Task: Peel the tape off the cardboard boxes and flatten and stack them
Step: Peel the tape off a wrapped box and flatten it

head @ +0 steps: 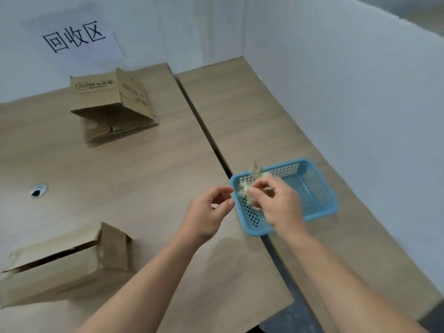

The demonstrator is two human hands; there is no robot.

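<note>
My right hand (276,203) pinches a crumpled wad of clear tape (249,186) over the near left corner of a blue mesh basket (319,188). My left hand (211,210) hovers just left of the basket with its fingers loosely curled and nothing in them. A cardboard box (60,265) with a slit open top and one raised end flap lies at the near left of the table. A second cardboard box (113,109), opened and partly collapsed, sits at the far side below a paper sign.
The basket straddles a dark gap (204,126) between two wooden tables. A cable hole (37,191) is set in the left table. A white wall with a paper sign (74,37) bounds the back; a white partition (360,92) runs along the right.
</note>
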